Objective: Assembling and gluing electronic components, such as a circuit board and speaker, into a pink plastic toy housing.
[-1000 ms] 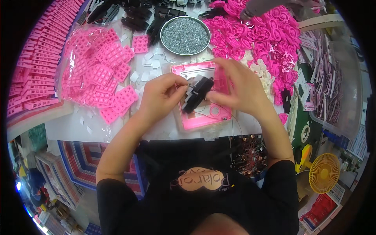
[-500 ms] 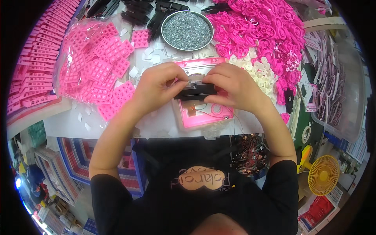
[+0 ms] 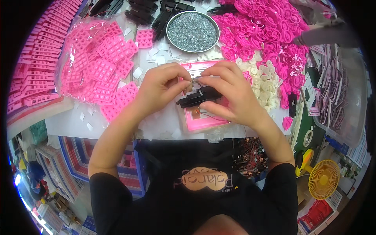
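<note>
My right hand (image 3: pixel 235 92) grips a long black plastic part (image 3: pixel 199 97), its thumb below and its fingers over the top. The part is tilted, its right end higher and partly covered by the hand. At its upper edge, my left hand (image 3: pixel 164 86) pinches with thumb and forefinger; what sits between those fingertips is too small to make out. Under both hands lies a pink plastic housing (image 3: pixel 192 125) with a rectangular opening and thin wires. The black part hides its middle.
A round metal dish of small screws (image 3: pixel 192 32) stands beyond my hands. To its right are heaped pink ring-shaped parts (image 3: pixel 270 31) and white discs (image 3: pixel 261 80); leftward lies a bag of pink keypads (image 3: pixel 103 62). A blurred dark bar (image 3: pixel 323 35) juts in at upper right.
The black part has gone from level to tilted. My left fingers have come off its left end and now pinch at its upper edge. A dark bar has appeared at upper right.
</note>
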Available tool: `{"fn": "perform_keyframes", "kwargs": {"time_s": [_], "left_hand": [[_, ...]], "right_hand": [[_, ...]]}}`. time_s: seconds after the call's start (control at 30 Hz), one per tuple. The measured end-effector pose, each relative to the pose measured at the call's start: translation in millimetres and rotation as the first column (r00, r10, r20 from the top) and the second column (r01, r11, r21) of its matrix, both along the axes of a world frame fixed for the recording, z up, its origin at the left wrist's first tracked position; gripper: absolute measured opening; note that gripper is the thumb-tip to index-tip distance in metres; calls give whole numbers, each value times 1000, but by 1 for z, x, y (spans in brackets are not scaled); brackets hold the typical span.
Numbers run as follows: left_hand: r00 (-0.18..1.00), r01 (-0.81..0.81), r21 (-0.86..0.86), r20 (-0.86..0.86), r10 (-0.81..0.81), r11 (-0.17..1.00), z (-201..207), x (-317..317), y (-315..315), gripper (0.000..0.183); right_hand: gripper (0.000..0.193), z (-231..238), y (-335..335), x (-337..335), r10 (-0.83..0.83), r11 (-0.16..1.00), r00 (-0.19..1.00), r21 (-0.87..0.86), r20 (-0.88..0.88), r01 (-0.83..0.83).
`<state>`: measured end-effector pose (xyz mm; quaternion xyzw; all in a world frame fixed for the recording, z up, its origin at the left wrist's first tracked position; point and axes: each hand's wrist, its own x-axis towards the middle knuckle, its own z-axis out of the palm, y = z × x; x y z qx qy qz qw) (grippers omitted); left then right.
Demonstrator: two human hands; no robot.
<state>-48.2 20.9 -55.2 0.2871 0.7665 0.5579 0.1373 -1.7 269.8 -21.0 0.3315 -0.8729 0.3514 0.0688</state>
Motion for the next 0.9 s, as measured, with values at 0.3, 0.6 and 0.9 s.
{"fn": "perform_keyframes", "kwargs": {"time_s": [0.3, 0.6, 0.9], "left_hand": [[999, 17, 58, -36, -15, 998, 0, 9, 4, 10], [896, 153, -245, -374, -239, 957, 18, -7, 3, 16], [920, 14, -278, -373, -121, 961, 26, 24, 1, 18]], "right_hand": [[64, 1, -3, -2, -34, 999, 999, -3, 17, 34], [52, 2, 11, -7, 48, 986, 991, 152, 121, -66], [41, 5, 5, -4, 133, 957, 985, 244, 107, -156]]}}
